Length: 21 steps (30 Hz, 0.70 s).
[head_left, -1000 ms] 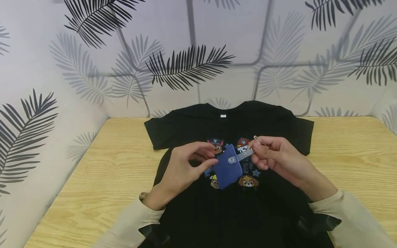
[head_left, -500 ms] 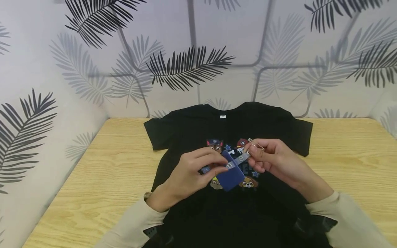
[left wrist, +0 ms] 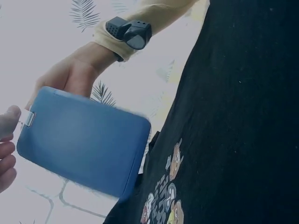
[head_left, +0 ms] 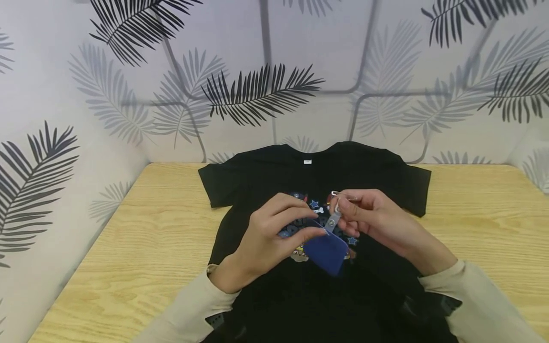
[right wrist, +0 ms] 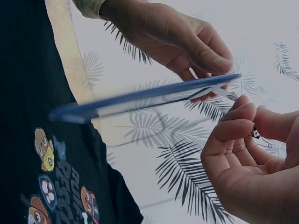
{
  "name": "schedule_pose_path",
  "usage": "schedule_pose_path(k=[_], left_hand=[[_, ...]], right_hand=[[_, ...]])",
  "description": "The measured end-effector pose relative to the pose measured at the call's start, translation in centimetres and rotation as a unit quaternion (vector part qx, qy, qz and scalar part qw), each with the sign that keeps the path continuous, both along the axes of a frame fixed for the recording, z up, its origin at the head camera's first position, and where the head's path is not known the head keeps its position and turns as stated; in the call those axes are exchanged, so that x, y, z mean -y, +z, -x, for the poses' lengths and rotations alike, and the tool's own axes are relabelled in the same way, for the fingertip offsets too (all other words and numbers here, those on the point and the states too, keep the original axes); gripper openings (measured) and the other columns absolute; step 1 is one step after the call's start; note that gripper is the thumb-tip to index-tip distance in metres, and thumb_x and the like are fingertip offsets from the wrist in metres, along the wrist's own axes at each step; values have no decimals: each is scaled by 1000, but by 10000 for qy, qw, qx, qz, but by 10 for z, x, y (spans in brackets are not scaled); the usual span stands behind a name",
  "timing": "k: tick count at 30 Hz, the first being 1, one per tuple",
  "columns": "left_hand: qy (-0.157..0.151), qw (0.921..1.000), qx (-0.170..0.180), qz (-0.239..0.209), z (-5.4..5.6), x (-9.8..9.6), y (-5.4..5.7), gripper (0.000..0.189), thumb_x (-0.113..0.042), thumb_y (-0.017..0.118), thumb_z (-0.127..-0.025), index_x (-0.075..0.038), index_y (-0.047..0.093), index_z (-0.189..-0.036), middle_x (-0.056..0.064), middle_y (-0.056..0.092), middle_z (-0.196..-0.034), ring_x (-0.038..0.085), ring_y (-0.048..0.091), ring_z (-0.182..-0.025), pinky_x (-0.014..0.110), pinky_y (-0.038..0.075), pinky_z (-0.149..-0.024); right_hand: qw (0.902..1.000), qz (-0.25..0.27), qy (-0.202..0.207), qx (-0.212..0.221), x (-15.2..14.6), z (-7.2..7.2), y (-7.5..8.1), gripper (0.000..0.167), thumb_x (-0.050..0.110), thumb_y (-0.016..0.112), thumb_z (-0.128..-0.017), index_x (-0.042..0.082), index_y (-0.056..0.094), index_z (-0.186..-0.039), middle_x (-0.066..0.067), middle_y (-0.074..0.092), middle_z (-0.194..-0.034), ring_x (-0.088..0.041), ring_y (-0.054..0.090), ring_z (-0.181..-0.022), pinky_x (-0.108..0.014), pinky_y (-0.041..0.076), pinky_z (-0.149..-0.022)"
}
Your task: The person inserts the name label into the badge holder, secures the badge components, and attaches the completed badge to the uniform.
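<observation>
A blue badge holder [head_left: 327, 251] hangs tilted between both hands, above the black T-shirt [head_left: 309, 300]. A clear snap strap [head_left: 332, 222] joins its slotted edge to a small safety pin [head_left: 343, 196]. My left hand [head_left: 276, 233] pinches the strap at the holder's edge, thumb against fingers. My right hand [head_left: 381, 216] pinches the strap's other end, with the pin sticking out above the fingertips. In the right wrist view, the holder [right wrist: 140, 99] appears nearly edge-on, and metal shows between the right hand's fingers [right wrist: 233, 135].
The T-shirt lies spread on a light wooden table [head_left: 128, 238], its neck label [head_left: 307, 162] at the far side and a cartoon print partly covered by the hands. A leaf-patterned wall [head_left: 274, 109] stands behind the table. Each wrist carries a dark device.
My left hand has moved right and taken the strap at the holder's edge. The blue holder has swung down and right. My right hand has shifted slightly left, still holding the pin end.
</observation>
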<state>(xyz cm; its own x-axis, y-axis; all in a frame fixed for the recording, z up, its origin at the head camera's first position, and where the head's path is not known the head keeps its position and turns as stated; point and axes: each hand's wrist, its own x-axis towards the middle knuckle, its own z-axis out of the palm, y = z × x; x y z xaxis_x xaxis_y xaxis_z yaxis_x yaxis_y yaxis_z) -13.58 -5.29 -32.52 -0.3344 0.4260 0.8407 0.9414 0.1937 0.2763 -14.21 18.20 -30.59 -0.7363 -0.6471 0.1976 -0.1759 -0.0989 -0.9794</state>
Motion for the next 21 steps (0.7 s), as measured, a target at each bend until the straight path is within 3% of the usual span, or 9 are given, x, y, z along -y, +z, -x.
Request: schedule_pose_path(k=[5,12,21], left_hand=[[-190,9987,471,19,6,0,-4,24,-5,85,-70,-2,72,-91,6,66,-91,17,60,-90,23,53,-82],[-517,9950,859,9,11,-2,-8,15,-3,81,-75,-4,74,-88,5,69,-88,14,63,-86,22,54,-76],[-923,9795,1785,-115,11,-4,-4,7,-2,78,-79,-3,75,-84,4,72,-84,9,66,-83,29,56,-73]], right_hand=[[9992,-349,-123,-153,3,-2,5,21,11,42,-104,4,61,-101,-1,56,-79,-11,51,-67,-24,46,-59],[9930,-757,-389,-813,9,-4,12,14,7,49,-101,-5,56,-104,-6,59,-78,-17,55,-63,-25,49,-57],[9871,-739,-721,-1225,12,-8,15,8,0,57,-95,-3,60,-101,-7,64,-73,-17,58,-57,-25,49,-51]])
